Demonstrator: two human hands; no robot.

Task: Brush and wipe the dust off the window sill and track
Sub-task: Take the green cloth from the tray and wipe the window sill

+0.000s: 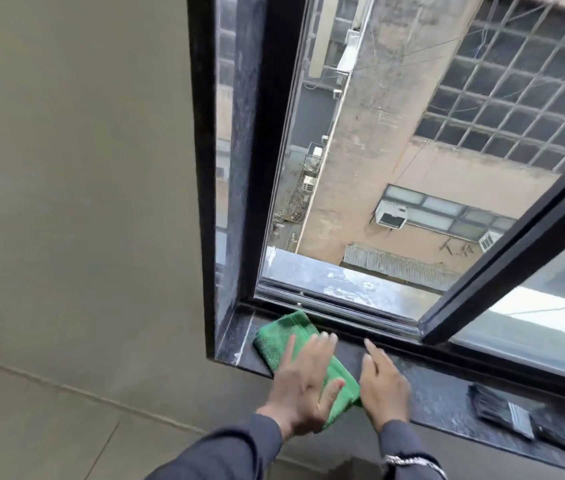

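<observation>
A folded green cloth (279,336) lies on the dark speckled window sill (440,393) near its left end. My left hand (305,379) presses flat on the cloth, fingers spread. My right hand (383,384) rests beside the cloth's right edge, fingers extended toward the frame, and may touch the cloth's corner. The metal track (343,310) runs just beyond the cloth, with the window slid open above it. A black paintbrush (506,412) lies on the sill at the right, apart from both hands.
The sliding glass pane (533,306) stands at the right, its dark frame ending at the track. The outer ledge (353,280) looks stained. A plain wall (84,168) fills the left; a tiled floor (49,420) lies below.
</observation>
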